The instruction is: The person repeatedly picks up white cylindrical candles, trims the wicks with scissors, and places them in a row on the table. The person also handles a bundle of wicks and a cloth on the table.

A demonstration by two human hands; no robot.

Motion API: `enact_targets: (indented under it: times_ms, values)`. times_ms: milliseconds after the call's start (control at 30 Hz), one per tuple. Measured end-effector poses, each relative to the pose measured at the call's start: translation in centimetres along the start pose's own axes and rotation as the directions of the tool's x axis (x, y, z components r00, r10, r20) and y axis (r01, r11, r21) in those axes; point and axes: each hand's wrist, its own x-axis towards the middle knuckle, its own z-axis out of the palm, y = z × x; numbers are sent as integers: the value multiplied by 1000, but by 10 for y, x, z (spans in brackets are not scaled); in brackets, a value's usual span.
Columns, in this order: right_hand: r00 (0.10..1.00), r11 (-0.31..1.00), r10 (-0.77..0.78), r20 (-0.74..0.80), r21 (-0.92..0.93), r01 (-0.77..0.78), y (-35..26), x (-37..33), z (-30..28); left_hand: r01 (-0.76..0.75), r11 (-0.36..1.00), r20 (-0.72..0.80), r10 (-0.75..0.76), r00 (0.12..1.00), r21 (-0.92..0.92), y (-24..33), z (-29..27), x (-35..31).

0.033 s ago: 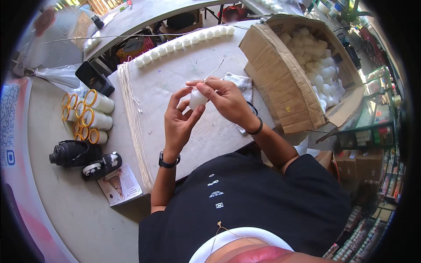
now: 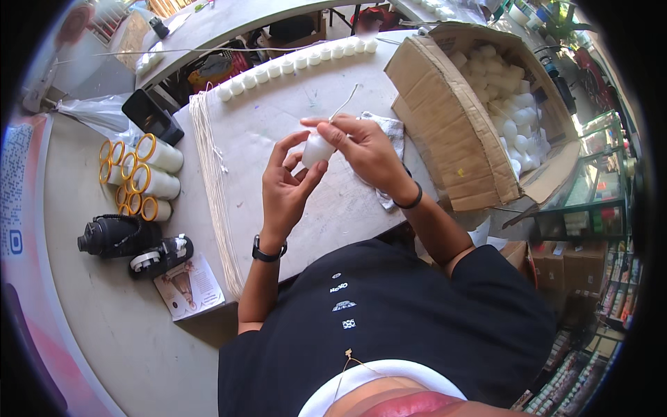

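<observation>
Over the table I hold a white, cylindrical candle [image 2: 317, 150], tilted slightly. My left hand [image 2: 286, 182] closes around its lower part, with the thumb near the bottom end. The fingers of my right hand [image 2: 366, 151] pinch the upper end, where a white wick [image 2: 344, 101] sticks out and bends away to the upper right. Just where those fingertips meet the wick is partly hidden. Left of my hands lies a long bundle of white wick strings [image 2: 212, 160]. A row of similar white candles [image 2: 287, 67] lines the table's far edge.
At the right stands an open cardboard box [image 2: 451, 125] filled with white candles. A folded cloth [image 2: 386, 129] lies beside my right hand. On the left are white tubes with gold rims [image 2: 158, 184], a black bottle [image 2: 114, 236], a black device [image 2: 151, 118] and a printed box [image 2: 191, 286].
My hands and the candle sit almost as before, with the candle tilted a little more. The whole view has shifted slightly.
</observation>
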Motion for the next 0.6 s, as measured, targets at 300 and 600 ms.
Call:
enact_targets:
  times_ms: [300,600]
  values:
    - [1000,998,-11,17,-57,12,-1,1,-8,-21,992,18,19,1000,124,5,2,-2]
    - [999,919,-32,14,-392,35,7,-18,-13,167,986,5,-167,986,30,-35,8,6]
